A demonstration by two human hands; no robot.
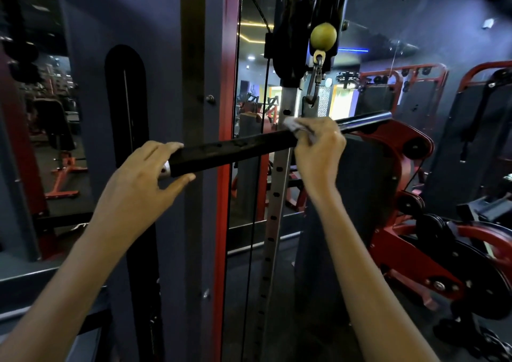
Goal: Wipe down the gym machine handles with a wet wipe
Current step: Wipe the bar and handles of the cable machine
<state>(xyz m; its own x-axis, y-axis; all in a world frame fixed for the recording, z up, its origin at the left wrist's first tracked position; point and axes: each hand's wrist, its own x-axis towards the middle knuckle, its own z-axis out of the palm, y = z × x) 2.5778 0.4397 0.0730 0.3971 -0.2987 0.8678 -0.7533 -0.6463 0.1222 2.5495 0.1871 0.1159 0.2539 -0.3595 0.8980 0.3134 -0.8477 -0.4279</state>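
Right hand [318,145] is wrapped around the bar [235,151] near its middle with the wet wipe [293,124] bunched under the fingers, while the left hand [144,176] steadies the near end, fingers straight, thumb below. I'd keep that end braced and drag the wipe along the whole grip, twisting as you go. The bar hangs from a clip [315,84], long axis running lower-left to upper-right.

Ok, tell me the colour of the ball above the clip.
Yellow: the ball shows best, and only, in the head view.
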